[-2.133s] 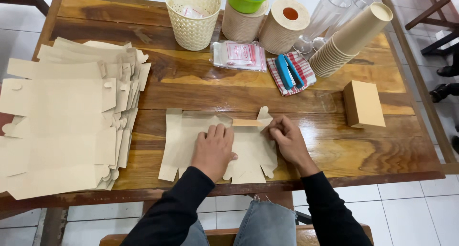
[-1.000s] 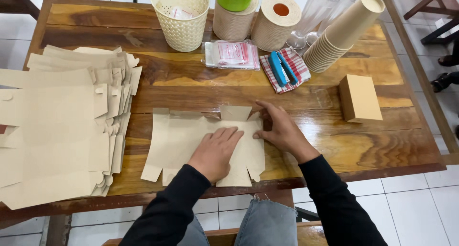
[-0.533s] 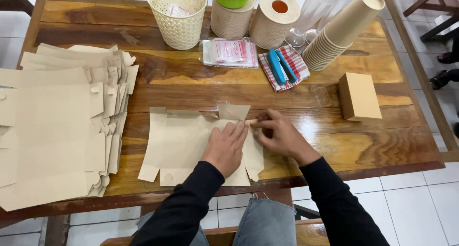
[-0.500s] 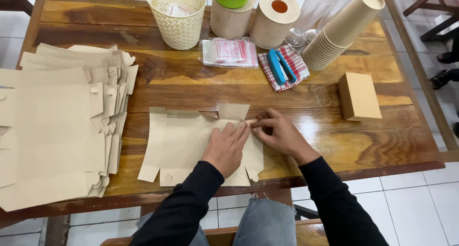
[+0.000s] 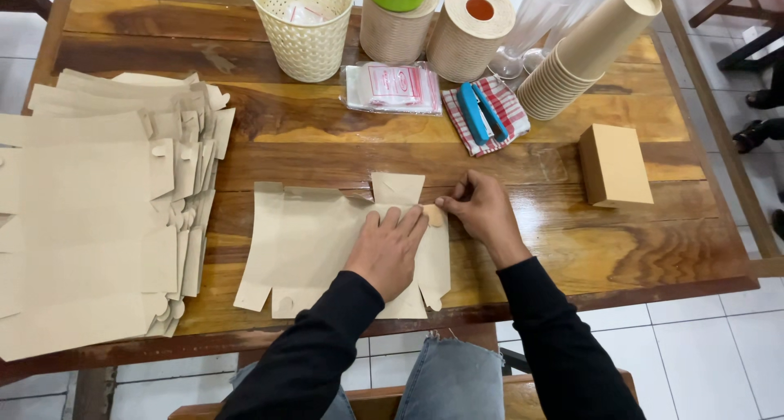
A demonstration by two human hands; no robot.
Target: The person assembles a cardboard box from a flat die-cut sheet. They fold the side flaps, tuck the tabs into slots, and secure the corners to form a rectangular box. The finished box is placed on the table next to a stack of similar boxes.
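On the wooden bench [image 5: 327,134] a flat brown cardboard blank [image 5: 302,244] lies near the front edge, in front of the person. The left hand [image 5: 388,250] presses flat on the right part of the blank, its fingers stretched and together, holding nothing. The right hand [image 5: 482,212] rests at the blank's right edge, and its fingers pinch a small rounded tab [image 5: 434,216] of the blank, just beside the left fingertips. Both arms wear black sleeves and come from the lower edge of the view. To the left is a big stack of the same blanks [image 5: 98,216], spread a little like a fan. A folded brown box [image 5: 615,164] stands to the right, well apart from the hands. At the back are a cream basket [image 5: 304,28], a clear packet with red print [image 5: 394,87], a blue stapler [image 5: 482,114] on a checked cloth [image 5: 508,108], two paper rolls [image 5: 441,24] and a tilted stack of paper cups [image 5: 584,53].
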